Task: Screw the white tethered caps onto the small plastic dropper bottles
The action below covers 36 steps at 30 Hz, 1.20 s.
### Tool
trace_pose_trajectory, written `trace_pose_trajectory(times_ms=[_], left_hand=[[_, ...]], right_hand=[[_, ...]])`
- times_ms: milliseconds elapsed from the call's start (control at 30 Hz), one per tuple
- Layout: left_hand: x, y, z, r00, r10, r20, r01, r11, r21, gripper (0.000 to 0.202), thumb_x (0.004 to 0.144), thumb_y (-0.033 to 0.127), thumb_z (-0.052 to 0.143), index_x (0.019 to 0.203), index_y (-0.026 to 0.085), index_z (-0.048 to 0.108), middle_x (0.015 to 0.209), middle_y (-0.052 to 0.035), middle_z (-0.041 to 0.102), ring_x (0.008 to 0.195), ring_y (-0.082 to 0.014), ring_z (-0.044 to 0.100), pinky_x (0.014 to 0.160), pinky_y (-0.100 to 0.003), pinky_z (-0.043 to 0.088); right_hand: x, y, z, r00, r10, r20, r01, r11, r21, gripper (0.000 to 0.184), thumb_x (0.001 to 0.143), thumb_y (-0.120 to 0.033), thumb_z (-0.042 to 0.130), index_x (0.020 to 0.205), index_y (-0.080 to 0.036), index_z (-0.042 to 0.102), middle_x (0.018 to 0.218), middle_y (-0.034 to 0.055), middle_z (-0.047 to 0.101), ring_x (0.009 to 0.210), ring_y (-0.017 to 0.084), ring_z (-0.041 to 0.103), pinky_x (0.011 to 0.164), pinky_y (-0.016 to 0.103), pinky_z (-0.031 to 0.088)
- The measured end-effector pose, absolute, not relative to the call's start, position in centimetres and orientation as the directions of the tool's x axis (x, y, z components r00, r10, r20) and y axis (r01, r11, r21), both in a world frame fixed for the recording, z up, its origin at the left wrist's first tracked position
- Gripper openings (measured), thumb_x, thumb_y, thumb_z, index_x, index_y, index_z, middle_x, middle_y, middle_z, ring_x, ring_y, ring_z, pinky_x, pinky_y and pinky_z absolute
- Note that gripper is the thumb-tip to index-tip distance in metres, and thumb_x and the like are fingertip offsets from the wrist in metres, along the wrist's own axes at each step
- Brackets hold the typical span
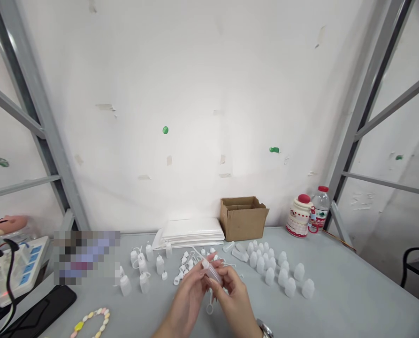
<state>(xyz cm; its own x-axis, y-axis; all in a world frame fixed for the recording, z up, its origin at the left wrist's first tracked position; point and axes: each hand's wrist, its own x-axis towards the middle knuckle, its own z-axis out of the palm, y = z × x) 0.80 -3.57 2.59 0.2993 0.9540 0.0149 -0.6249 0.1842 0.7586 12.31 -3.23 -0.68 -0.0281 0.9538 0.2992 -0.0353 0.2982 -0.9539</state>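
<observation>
At the lower centre, the left hand (190,290) and right hand (234,293) grip a small translucent bottle (214,273), fingers hiding much of it; the white loop (209,309) below probably hangs from it. Hands partly block the white caps (185,259). Lower left, pixelation (86,258) masks something; the bead bracelet (106,315) is cut off.

a black phone (40,312) lies at the left, near a beaded bracelet (79,326). at the right, a cream jar (296,220) with a red lid (304,198) stands just beside a clear bottle (322,202). green bits (165,130) dot the wall (202,70) behind.
</observation>
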Motion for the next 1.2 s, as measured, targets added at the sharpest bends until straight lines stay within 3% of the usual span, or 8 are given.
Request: trace_pose_trajectory(times_ms=[200,533,900,1200], left_hand=[[0.7,-3.4,2.3,0.296,0.955,0.001,-0.640,0.197,0.743,0.022,0.073,0.024,0.053,0.094,0.020,0.058,0.095,-0.0064,0.067,0.089,-0.0220,0.059,0.076,-0.033,0.038],[0.9,-3.2,2.4,0.314,0.949,-0.018,-0.672,0.236,0.702,0.019,0.073,0.025,0.052,0.089,0.018,0.060,0.089,-0.0061,0.067,0.095,-0.0224,0.057,0.084,-0.034,0.036],[1.0,-3.3,2.1,0.286,0.957,-0.041,-0.660,0.228,0.716,0.006,0.069,0.021,0.055,0.073,0.018,0.059,0.078,-0.0031,0.065,0.083,-0.0202,0.058,0.077,-0.032,0.039],[-0.3,-2.4,2.9,0.186,0.981,-0.054,-0.578,0.154,0.801,0.020,0.074,0.033,0.058,0.077,0.014,0.065,0.086,-0.0092,0.067,0.086,-0.0218,0.059,0.067,-0.029,0.043]], right_hand=[[12.2,-3.2,-0.6,-0.050,0.966,0.254,-0.123,0.246,-0.961,0.027,0.071,-0.043,0.062,0.073,-0.018,0.052,0.064,-0.0014,0.053,0.052,0.011,0.046,0.049,0.023,0.040],[12.2,-3.3,-0.3,-0.026,0.967,0.252,-0.098,0.248,-0.964,0.027,0.069,-0.043,0.065,0.071,-0.018,0.053,0.062,-0.0011,0.056,0.051,0.012,0.048,0.049,0.023,0.039],[12.3,-3.6,-0.6,-0.047,0.954,0.295,0.041,0.297,-0.954,0.021,0.071,-0.038,0.064,0.072,-0.018,0.056,0.069,0.0026,0.061,0.058,0.014,0.049,0.056,0.025,0.040],[12.3,-3.2,-0.3,-0.190,0.954,0.230,-0.057,0.223,-0.973,0.027,0.072,-0.044,0.061,0.076,-0.019,0.054,0.063,-0.0021,0.054,0.055,0.012,0.049,0.053,0.024,0.041]])
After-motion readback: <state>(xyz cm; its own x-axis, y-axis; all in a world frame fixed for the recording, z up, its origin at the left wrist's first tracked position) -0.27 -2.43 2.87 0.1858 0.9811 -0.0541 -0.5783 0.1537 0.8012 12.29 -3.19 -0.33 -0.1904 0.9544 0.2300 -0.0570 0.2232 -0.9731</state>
